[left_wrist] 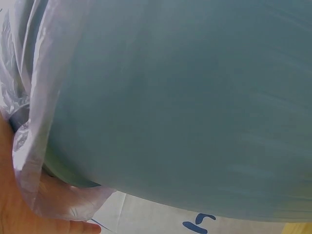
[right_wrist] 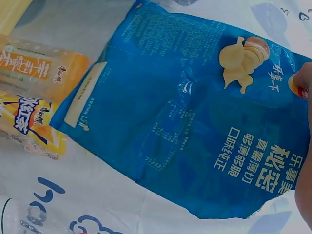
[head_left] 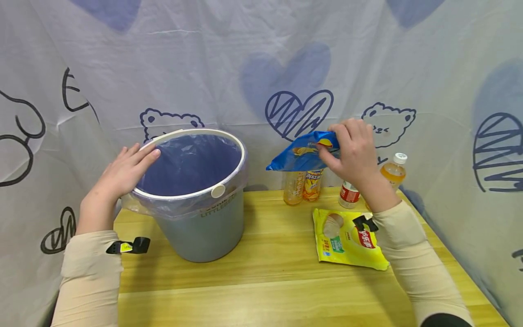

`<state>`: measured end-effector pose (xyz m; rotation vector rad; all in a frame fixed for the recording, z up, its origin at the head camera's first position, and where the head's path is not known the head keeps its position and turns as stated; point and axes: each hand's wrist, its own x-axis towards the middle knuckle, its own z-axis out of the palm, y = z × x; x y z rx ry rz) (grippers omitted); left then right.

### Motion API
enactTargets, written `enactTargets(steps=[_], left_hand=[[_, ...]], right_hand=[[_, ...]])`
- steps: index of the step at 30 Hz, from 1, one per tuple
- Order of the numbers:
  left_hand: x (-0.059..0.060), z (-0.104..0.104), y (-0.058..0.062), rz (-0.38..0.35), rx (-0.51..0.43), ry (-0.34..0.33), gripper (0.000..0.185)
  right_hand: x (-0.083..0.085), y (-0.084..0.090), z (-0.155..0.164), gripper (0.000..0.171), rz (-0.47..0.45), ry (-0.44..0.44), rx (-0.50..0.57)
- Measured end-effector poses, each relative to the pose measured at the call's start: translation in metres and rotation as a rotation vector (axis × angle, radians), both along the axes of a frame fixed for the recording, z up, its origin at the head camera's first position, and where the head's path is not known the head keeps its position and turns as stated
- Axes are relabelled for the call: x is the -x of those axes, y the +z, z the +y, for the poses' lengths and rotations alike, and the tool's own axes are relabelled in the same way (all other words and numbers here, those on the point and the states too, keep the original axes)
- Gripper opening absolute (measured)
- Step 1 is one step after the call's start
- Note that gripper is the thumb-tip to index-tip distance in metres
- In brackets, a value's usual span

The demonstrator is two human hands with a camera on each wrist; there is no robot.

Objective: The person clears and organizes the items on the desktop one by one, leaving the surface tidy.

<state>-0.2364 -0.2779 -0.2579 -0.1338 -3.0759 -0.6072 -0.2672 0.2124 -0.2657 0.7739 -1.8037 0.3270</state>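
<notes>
A grey-blue trash bin [head_left: 204,236] with a white rim and a clear plastic liner [left_wrist: 41,122] stands on the left of the table. My left hand [head_left: 128,168] rests on its rim at the left, fingers straight. Between the thumb and fingers of my right hand [head_left: 351,147] is the top of a blue potato chip bag [right_wrist: 161,107], raised above the table and tilted, its lower end toward the bin. Below that hand, a yellow chip bag [head_left: 347,238] lies flat on the table.
Behind the blue bag stand two drink bottles, one with a yellow label [head_left: 312,186]. Farther right are a bottle with a red label [head_left: 349,195] and a white-capped bottle of amber drink [head_left: 394,170]. A printed curtain [head_left: 229,68] hangs behind the wooden table [head_left: 261,295].
</notes>
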Motion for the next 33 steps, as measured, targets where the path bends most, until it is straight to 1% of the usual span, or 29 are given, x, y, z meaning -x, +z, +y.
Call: enactTargets(steps=[10,19,22,26,33], left_hand=[[0.000,-0.001,0.001,-0.006,0.007,0.000,0.077],[0.000,0.000,0.001,-0.006,0.009,0.001,0.076],[0.000,0.000,0.000,-0.004,0.008,0.003,0.076],[0.000,0.000,-0.001,-0.006,0.000,0.003,0.076],[0.001,-0.001,-0.001,-0.003,-0.007,-0.002,0.077]], right_hand=[[-0.003,0.014,-0.009,0.031,0.052,0.024,0.052],[-0.007,0.023,-0.020,0.029,0.089,0.017,0.182],[-0.007,0.025,-0.025,0.029,0.105,0.023,0.206],[-0.008,0.030,-0.033,0.030,0.136,0.049,0.217],[-0.008,0.039,-0.051,0.030,0.181,0.125,0.272]])
